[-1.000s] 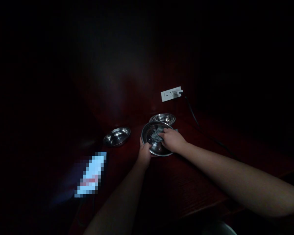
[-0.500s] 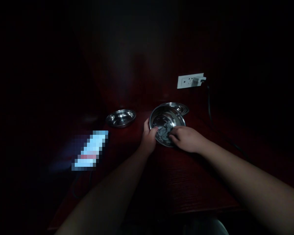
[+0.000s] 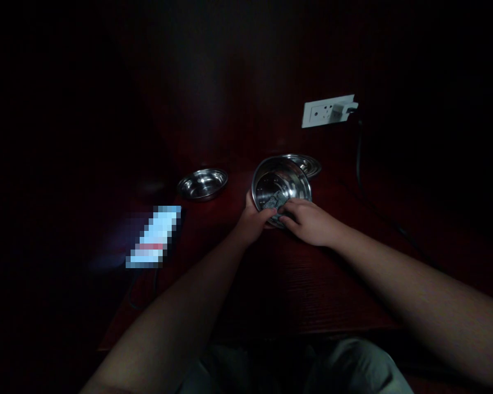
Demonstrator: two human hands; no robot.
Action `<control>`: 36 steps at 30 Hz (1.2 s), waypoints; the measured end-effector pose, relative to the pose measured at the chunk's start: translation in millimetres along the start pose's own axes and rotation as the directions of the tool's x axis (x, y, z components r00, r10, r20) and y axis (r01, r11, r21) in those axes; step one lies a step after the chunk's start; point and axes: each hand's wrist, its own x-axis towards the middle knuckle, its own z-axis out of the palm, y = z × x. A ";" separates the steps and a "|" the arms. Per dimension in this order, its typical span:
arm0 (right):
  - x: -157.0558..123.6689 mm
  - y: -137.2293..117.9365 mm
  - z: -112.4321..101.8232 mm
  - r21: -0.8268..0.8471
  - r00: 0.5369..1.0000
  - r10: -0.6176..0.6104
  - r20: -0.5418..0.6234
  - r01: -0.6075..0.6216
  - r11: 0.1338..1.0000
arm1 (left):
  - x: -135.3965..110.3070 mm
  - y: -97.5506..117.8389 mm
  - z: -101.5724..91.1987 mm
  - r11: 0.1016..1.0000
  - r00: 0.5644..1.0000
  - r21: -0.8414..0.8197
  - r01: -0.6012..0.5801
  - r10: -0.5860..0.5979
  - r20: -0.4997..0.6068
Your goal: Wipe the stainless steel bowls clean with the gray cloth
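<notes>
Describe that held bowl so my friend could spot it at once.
From the white wall socket, look down and left over the dark red table. There, the left hand grips a shiny metal bowl, tilted towards the viewer. Unlike the other bowl farther left and the dish partly hidden behind, it is held, with a grey cloth inside.

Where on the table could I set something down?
Tabletop looks bare between left forearm and right forearm, down to the near edge; a smaller patch separates the shallow metal bowl from the held metal bowl. Crowded: behind it, by rear metal dish.
</notes>
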 end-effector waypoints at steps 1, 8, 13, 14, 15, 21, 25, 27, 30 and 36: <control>0.1 -0.4 1.0 0.017 1.000 -0.009 -0.004 0.009 1.000 | 0.5 -0.5 -0.3 1.000 1.000 0.000 -0.012 0.012 -0.012; -0.3 -5.1 2.5 0.128 0.998 -0.063 -0.020 0.065 0.990 | 8.2 -10.8 -5.3 0.997 0.996 -0.046 -0.059 0.056 -0.068; -3.6 -5.2 -4.2 0.178 0.991 -0.133 -0.005 0.132 0.975 | 15.6 -15.4 -6.7 0.996 0.990 -0.066 -0.059 0.050 -0.135; -4.2 -4.5 -5.8 0.179 0.990 -0.142 0.008 0.138 0.974 | 16.8 -15.4 -6.6 0.996 0.987 -0.075 -0.056 0.045 -0.151; -4.6 -3.6 -7.4 0.180 0.988 -0.155 0.021 0.149 0.972 | 17.8 -15.0 -6.6 0.995 0.987 -0.083 -0.047 0.034 -0.157; -3.0 0.8 -11.9 0.257 0.980 -0.152 0.127 0.115 0.960 | 19.3 -8.1 -7.4 0.982 0.995 -0.155 0.104 -0.103 0.013; -1.2 1.2 -12.1 0.271 0.975 -0.157 0.155 0.111 0.956 | 12.6 -2.4 -6.5 0.979 0.996 -0.196 0.051 -0.035 0.086; -0.3 2.0 -11.7 0.283 0.975 -0.168 0.147 0.122 0.951 | 8.6 -0.7 -6.3 0.985 0.992 -0.169 -0.020 0.040 0.118; 0.0 2.9 -11.2 0.319 0.965 -0.221 0.143 0.166 0.933 | 4.8 0.2 -6.4 0.983 0.983 -0.146 -0.113 0.132 0.126; -4.6 -5.0 -13.5 0.409 0.936 -0.324 0.139 0.244 0.879 | 3.5 -1.6 -5.0 0.986 0.989 -0.168 0.004 0.021 0.145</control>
